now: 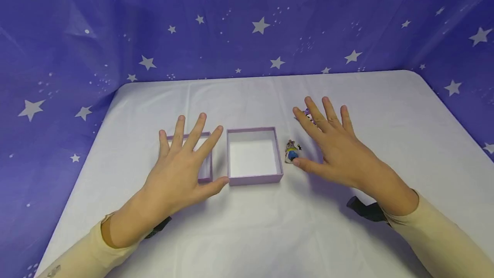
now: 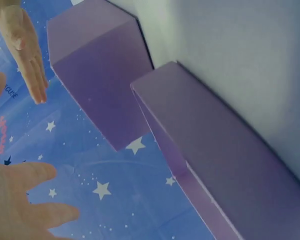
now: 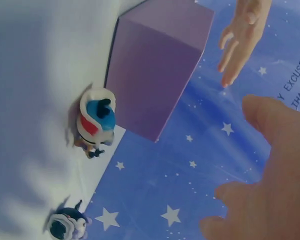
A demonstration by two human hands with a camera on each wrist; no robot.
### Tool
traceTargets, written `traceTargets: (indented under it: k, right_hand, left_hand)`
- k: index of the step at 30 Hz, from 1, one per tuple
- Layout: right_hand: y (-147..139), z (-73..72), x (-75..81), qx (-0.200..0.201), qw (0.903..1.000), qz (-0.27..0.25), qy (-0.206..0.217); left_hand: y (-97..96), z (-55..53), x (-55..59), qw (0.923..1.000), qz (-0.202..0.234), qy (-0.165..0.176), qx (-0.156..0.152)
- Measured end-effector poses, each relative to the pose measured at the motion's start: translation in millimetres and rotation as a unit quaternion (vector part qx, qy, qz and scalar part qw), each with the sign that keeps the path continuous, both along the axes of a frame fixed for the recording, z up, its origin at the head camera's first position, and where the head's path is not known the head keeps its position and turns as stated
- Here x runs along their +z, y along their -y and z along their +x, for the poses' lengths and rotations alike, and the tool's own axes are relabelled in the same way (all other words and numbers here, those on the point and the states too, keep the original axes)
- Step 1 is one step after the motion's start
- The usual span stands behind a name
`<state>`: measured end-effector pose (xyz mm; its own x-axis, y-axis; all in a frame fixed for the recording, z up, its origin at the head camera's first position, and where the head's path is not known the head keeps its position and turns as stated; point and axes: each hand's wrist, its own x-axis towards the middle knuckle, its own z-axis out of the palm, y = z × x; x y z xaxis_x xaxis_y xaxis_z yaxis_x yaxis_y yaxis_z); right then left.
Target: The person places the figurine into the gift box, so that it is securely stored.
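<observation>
Both hands hover above the white table with fingers spread, holding nothing. My left hand (image 1: 179, 173) is over a shallow purple box (image 1: 210, 164) and hides much of it. To its right stands an open square purple box (image 1: 255, 180) with a white bottom; the left thumb tip overlaps its near left corner in the head view. My right hand (image 1: 341, 153) is right of that box, beside a small figurine (image 1: 291, 154) with blue and yellow clothing. Farther back, a second figurine (image 1: 308, 115) with purple and white parts is partly covered by the right fingers.
A white cloth (image 1: 247, 231) covers the table. Behind it and at the sides hangs a blue-purple curtain (image 1: 231, 25) with white stars. Dark straps (image 1: 366, 210) show at the wrists. In the right wrist view, both figurines lie near the purple box (image 3: 155, 65).
</observation>
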<state>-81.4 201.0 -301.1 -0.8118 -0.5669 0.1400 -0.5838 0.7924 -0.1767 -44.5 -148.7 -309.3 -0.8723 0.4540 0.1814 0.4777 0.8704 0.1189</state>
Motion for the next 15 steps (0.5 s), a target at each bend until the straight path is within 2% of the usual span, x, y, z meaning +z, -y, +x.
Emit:
traceTargets:
  k: [4, 9, 15]
  right_hand:
    - [-2.2, -3.7, -1.7, -0.001, 0.9997, -0.020, 0.015]
    - [-4.0, -10.3, -1.9, -0.011, 0.9961, -0.052, 0.070]
    - [-0.2, -17.0, -9.5, -0.008, 0.9885, -0.051, 0.142]
  left_hand:
    - [-1.6, -4.0, 2.1, 1.0000, 0.001, 0.004, -0.004]
    - [-3.9, -11.8, 3.7, 0.9993, 0.032, 0.015, -0.014]
    - [-6.8, -12.7, -5.7, 0.9904, 0.101, 0.091, -0.024]
